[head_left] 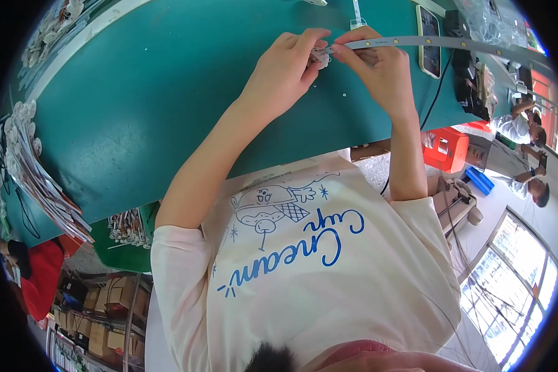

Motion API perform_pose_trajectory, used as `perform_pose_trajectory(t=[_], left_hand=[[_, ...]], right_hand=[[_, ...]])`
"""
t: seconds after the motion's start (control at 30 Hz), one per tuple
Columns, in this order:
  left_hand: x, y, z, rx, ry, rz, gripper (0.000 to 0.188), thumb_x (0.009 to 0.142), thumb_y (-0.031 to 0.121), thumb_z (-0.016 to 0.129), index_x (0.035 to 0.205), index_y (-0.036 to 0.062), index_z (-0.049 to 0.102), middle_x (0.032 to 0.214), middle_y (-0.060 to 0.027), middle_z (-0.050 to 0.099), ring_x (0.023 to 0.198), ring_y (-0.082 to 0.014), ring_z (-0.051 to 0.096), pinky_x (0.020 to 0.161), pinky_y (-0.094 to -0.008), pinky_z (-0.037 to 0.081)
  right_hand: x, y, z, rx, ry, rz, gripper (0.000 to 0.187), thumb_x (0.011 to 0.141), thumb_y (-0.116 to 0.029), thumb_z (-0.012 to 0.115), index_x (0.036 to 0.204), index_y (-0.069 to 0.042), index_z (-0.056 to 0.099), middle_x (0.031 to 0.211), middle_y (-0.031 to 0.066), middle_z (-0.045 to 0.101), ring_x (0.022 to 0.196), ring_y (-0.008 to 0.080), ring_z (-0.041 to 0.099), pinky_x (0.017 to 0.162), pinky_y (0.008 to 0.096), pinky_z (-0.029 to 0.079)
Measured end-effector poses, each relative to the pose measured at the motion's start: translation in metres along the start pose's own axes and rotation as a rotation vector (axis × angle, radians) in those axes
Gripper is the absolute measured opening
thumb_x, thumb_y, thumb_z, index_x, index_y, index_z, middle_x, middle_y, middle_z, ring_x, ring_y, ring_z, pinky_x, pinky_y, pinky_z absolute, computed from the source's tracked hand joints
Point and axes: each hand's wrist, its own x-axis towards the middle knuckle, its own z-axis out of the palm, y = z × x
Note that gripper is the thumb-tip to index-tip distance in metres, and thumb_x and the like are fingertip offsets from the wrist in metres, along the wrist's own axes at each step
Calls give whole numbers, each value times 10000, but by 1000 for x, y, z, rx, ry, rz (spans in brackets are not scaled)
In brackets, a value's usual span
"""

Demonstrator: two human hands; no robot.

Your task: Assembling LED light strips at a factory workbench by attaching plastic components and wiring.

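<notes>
Over the green work table point(167, 93), my two hands meet near its far side. My right hand point(381, 65) pinches the end of a white LED strip point(428, 41) between thumb and fingers. The strip, dotted with small yellow chips, runs off toward the far right. My left hand point(285, 68) is closed around a small whitish, partly clear bundle point(320, 57), which looks like coiled thin wire. The strip's end reaches this bundle between my fingertips. Whether the two are joined is too small to tell.
A phone point(429, 41) lies right of my hands, near a black cable point(439, 93). Bundled strips with white ends point(34, 161) hang over the table's left side. A green bin point(121, 239), red crate point(447, 149) and blue box point(478, 180) stand below. Other people point(518, 127) are at right.
</notes>
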Motion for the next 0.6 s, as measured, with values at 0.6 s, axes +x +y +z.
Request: perform_pose_trajectory(t=[0.6], left_hand=[[0, 0, 1, -49, 1, -15, 413, 746, 25, 630, 1125, 84, 476, 949, -63, 616, 880, -255, 569, 743, -364, 489]], right_hand=[[9, 1, -7, -54, -67, -108, 127, 833, -84, 634, 877, 35, 617, 817, 42, 640, 748, 123, 656, 680, 225, 524]])
